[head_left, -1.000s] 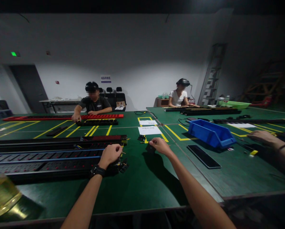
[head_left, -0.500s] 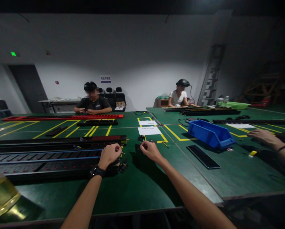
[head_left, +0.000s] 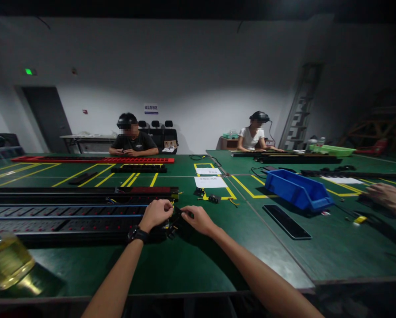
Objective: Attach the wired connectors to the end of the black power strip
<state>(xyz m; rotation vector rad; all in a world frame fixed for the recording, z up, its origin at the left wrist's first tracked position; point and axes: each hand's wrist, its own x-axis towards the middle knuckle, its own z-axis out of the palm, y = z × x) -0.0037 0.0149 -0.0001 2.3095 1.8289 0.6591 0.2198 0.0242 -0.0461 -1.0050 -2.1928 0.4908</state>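
Long black strips (head_left: 101, 227) with blue lines and red dots along them lie side by side at the left, their right ends near my hands. My left hand (head_left: 156, 215) is closed in a pinch at the end of one strip, where thin yellow wires show; what its fingertips grip is hidden. Pinched between the fingers of my right hand (head_left: 199, 219) is a small black plate (head_left: 177, 212), held up against the strip's end, close to my left fingertips. Just below it, small black end pieces (head_left: 172, 232) hang by the strip's end.
Small black parts (head_left: 214, 199) lie beyond my right hand, near paper sheets (head_left: 211, 182). To the right are a blue bin (head_left: 294, 187), a phone (head_left: 287, 221) and another person's hand (head_left: 385, 198). A bottle of yellow liquid (head_left: 9, 263) stands front left. Two people sit opposite.
My right hand has moved left with the small black plate, bringing it to the strip's end beside my left hand. My left hand stays pinched there. The view has shifted slightly.
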